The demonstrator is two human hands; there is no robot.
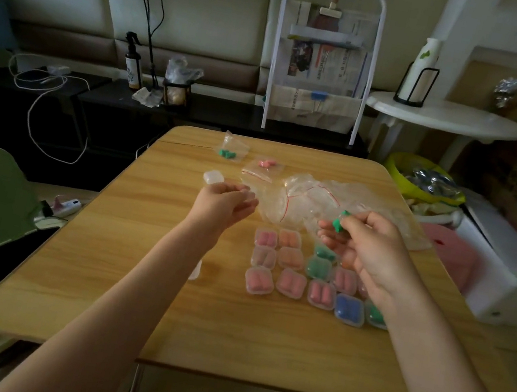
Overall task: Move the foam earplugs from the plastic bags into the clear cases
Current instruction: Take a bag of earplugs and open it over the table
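Your right hand (374, 254) fingers pinch green earplugs (338, 222) above the filled cases (292, 272), while your left hand (226, 202) hangs relaxed and open, holding nothing, just short of the empty clear case (213, 177). The risk: foam springs from a light pinch, and a dropped plug could roll off the table (98, 271) or hide in the pile of empty bags (314, 202). You may also be gripping a bag edge, though the blur makes that hard to tell. Two bags (230, 153) at the far edge are not yet emptied.
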